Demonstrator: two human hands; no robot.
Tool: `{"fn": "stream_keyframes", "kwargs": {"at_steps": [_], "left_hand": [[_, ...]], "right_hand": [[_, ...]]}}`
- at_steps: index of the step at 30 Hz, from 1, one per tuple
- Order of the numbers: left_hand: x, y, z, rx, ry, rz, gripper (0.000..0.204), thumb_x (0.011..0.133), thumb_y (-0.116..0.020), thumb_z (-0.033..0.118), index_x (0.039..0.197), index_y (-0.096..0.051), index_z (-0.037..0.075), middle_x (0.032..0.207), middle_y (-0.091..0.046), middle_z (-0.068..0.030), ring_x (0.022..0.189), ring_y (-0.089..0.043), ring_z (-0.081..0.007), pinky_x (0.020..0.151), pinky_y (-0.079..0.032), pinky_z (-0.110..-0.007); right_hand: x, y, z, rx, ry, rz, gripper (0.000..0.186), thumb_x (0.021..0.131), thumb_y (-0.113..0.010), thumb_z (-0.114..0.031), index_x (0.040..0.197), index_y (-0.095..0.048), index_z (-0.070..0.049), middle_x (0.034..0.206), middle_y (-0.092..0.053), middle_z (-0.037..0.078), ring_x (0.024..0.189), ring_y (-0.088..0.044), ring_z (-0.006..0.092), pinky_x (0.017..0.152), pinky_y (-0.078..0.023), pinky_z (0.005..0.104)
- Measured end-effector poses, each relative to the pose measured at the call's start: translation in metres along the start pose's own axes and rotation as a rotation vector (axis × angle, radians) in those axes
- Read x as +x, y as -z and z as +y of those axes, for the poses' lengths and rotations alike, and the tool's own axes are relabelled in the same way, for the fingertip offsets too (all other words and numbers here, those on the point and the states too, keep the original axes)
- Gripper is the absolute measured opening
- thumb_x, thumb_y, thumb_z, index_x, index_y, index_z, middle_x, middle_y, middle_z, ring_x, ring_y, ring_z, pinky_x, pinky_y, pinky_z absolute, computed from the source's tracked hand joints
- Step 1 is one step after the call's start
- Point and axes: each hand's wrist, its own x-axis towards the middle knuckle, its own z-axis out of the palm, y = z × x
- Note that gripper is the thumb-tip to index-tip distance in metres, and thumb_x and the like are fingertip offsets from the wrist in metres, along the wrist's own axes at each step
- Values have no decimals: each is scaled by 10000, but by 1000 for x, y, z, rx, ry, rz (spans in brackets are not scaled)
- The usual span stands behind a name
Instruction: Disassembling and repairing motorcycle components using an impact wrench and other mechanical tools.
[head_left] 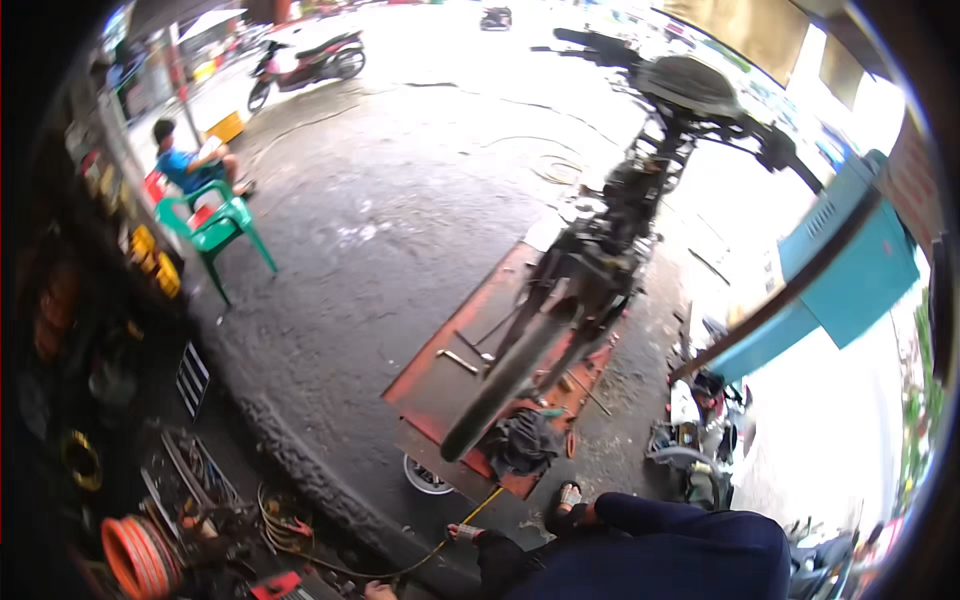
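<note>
A small part of my left hand [379, 591] shows at the lower edge, beside a thin yellowish hose [420, 561]. Its fingers are too cut off and blurred to tell whether they hold the hose. My right hand is out of sight, with my dark blue shirt filling the lower middle. From near my left hand the hose runs past my foot toward a red metal platform [425, 378]. On that platform stands a partly stripped motorcycle [600, 240], its wheel toward me. A dark crumpled cloth [524, 443] lies beside the wheel, and a metal tool [458, 361] rests left of it.
A white bowl [428, 476] of small dark parts sits by the platform's near edge. Tools and an orange-red ringed reel [140, 556] crowd the lower left. A green chair [215, 228] stands near a seated person. Motorcycle parts [695, 455] and a blue cabinet [850, 260] are at right.
</note>
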Motion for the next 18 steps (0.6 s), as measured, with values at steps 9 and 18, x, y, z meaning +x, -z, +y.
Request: {"fn": "stream_keyframes", "kwargs": {"at_steps": [9, 18], "left_hand": [[-179, -382, 160, 396, -79, -805, 265, 877, -635, 228, 755, -604, -5, 601, -587, -53, 558, -617, -146, 514, -469, -288], [-281, -644, 225, 930, -656, -1022, 168, 819, -669, 136, 878, -634, -18, 782, -653, -103, 695, -625, -170, 641, -493, -314]], "right_hand": [[-112, 26, 131, 283, -156, 51, 729, 797, -492, -661, 1086, -641, -8, 1056, -643, 194, 1013, -594, 338, 898, -430, 394], [-165, 35, 280, 834, -266, 332, 611, 813, -535, -596, 1083, -661, -62, 997, -670, 150, 949, -626, 275, 852, -455, 357]]}}
